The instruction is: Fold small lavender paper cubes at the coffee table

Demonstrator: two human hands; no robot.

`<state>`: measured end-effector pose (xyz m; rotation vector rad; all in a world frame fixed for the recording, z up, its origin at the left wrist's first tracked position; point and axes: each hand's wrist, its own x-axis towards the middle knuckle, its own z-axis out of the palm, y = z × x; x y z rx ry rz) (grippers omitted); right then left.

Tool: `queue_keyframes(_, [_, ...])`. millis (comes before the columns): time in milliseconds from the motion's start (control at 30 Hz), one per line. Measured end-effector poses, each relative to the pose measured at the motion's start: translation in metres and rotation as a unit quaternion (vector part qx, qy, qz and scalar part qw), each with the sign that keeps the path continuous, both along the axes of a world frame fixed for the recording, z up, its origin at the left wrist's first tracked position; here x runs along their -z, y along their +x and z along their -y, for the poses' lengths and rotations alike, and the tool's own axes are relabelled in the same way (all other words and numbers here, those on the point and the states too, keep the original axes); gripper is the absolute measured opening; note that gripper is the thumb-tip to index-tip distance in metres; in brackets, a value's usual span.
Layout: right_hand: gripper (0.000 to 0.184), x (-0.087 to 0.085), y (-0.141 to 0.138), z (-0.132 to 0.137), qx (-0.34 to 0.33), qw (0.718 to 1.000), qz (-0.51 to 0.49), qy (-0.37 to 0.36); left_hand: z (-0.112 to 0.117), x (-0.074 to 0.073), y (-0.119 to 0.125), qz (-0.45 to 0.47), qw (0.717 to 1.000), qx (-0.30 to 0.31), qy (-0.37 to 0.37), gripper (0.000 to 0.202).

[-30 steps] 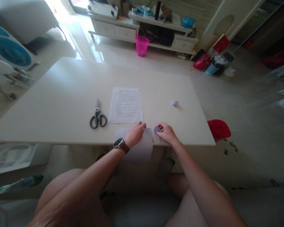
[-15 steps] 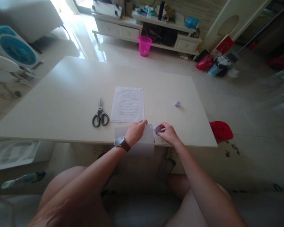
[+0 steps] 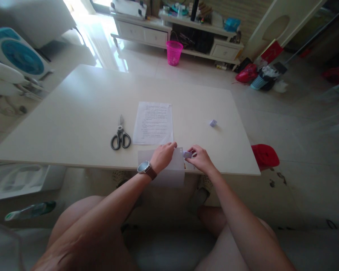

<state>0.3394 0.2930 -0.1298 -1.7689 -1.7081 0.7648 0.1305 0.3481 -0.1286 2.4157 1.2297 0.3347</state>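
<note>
A pale, translucent sheet (image 3: 175, 169) lies at the table's near edge, its lower part hanging over the front. Small light marks show at its far right corner. My left hand (image 3: 164, 155), with a watch on the wrist, lies across this sheet, fingers curled closed at its far edge. Just right of the corner, my right hand (image 3: 199, 158) pinches a small pale-purple block-like tool (image 3: 187, 154), its tip close to the sheet's edge; whether they touch I cannot tell. Beyond my left hand is a printed page (image 3: 153, 122). Black-handled scissors (image 3: 120, 133) rest to its left.
A small pale-purple piece (image 3: 213, 123) sits farther right on the white table (image 3: 101, 98). A red stool (image 3: 264, 155) stands by the right edge. Across the floor are a pink basket (image 3: 174, 53) and a low cabinet (image 3: 155, 37).
The purple tool in my right hand has turned slightly and sits against or near the sheet's corner. My left hand stays in place on the sheet. The view has shifted slightly.
</note>
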Motion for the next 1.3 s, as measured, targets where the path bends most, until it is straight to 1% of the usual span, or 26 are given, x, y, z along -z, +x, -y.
queue_keyframes(233, [0.018,0.004,-0.002,0.002,-0.034,0.999,0.012,0.001,0.002,0.0,0.001,0.024,0.999,0.006,-0.031,0.025])
queue_keyframes(400, [0.016,0.006,-0.002,0.003,-0.047,0.998,0.04,-0.01,0.004,0.009,0.003,0.064,0.995,0.031,-0.063,0.027])
queue_keyframes(500, [0.016,0.007,-0.002,0.003,-0.05,0.997,0.048,-0.025,0.006,0.014,0.003,0.071,0.994,0.048,-0.075,0.034])
queue_keyframes(700, [0.016,0.009,0.001,0.003,-0.047,0.995,0.069,-0.05,0.008,0.018,0.001,0.059,0.994,0.067,-0.063,0.05])
queue_keyframes(800, [0.022,0.011,0.003,0.003,-0.047,0.996,0.057,-0.057,0.008,0.019,0.001,0.059,0.994,0.072,-0.059,0.049])
queue_keyframes(867, [0.028,0.012,0.004,0.002,-0.038,0.996,0.04,-0.064,0.007,0.019,0.0,0.05,0.994,0.078,-0.065,0.042])
queue_keyframes(967, [0.025,0.014,0.006,0.001,0.008,0.996,0.021,-0.084,0.006,0.018,0.0,0.037,0.993,0.089,-0.072,0.037])
queue_keyframes(1067, [0.021,0.015,0.006,0.0,0.048,0.991,0.004,-0.124,0.005,0.018,0.0,0.036,0.992,0.093,-0.074,0.037])
queue_keyframes(1167, [0.017,0.015,0.005,-0.001,0.06,0.985,-0.029,-0.159,0.005,0.018,0.0,0.036,0.993,0.091,-0.073,0.04])
queue_keyframes(1300, [0.015,0.014,0.001,-0.003,0.068,0.986,-0.028,-0.149,0.006,0.018,0.0,0.039,0.993,0.091,-0.07,0.044])
